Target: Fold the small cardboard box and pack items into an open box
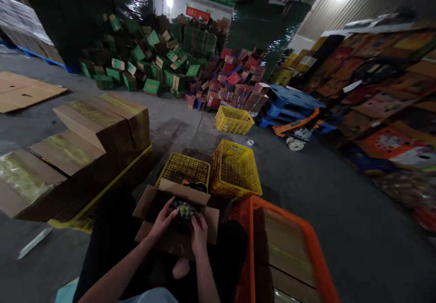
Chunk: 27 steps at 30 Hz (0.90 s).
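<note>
An open cardboard box [211, 223] stands between my knees with its flaps spread outward. Over its opening, both hands grip a small dark package [185, 210] with greenish contents showing through the top; what exactly it holds is too dim to tell. My left hand [164, 220] has its fingers on the package's left side. At the right side, my right hand [199, 231] is closed on the same package. The inside of the box is mostly in shadow. Just beyond the far flap, a black and orange item [195, 185] lies on an upturned-looking yellow crate [184, 164].
Taped cartons [102, 121] are stacked at my left on a yellow crate. An orange crate [252, 244] with cartons stands close at my right. Ahead are yellow crates [236, 166], a pallet jack [299, 128], blue pallets [293, 96] and heaped green boxes [151, 86].
</note>
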Available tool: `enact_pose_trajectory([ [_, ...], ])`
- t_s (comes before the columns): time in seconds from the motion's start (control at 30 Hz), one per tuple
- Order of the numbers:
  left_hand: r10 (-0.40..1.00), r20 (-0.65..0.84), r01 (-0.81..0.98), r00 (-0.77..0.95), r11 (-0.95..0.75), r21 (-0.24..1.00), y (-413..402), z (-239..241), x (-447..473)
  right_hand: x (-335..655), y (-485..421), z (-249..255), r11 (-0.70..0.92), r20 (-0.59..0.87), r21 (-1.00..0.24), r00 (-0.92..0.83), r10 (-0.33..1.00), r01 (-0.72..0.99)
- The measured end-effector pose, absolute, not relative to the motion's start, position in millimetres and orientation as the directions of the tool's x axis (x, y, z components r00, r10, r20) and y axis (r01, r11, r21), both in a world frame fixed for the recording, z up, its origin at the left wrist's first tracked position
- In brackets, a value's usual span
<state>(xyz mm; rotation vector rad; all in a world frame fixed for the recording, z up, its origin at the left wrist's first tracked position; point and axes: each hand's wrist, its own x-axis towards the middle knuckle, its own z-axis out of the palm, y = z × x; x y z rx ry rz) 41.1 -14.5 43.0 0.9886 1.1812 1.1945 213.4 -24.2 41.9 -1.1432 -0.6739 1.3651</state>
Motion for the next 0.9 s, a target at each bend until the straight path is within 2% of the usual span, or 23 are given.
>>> enact_pose_trajectory([
  [0.07, 0.991, -0.125, -0.170, 0.051, 0.132, 0.977, -16, 44, 39, 213, -24, 40, -0.154, -0.249, -0.898, 0.189, 0.950, -0.413],
  [0.27, 0.994, -0.054, -0.224, 0.093, 0.074, 0.972, -17, 40, 38, 213, -22, 33, -0.164, -0.312, -0.863, 0.249, 0.917, -0.478],
  [0.5, 0.996, -0.075, -0.075, 0.048, 0.078, 0.994, -12, 34, 39, 215, -20, 31, -0.175, -0.321, -0.873, 0.266, 0.909, -0.454],
  [0.73, 0.994, -0.096, -0.100, 0.053, 0.101, 0.990, -13, 37, 44, 215, -22, 39, -0.164, -0.308, -0.873, 0.260, 0.915, -0.460],
  [0.9, 0.998, -0.067, 0.006, 0.001, 0.067, 0.998, -12, 35, 42, 213, -23, 44, -0.155, -0.296, -0.865, 0.236, 0.925, -0.477],
])
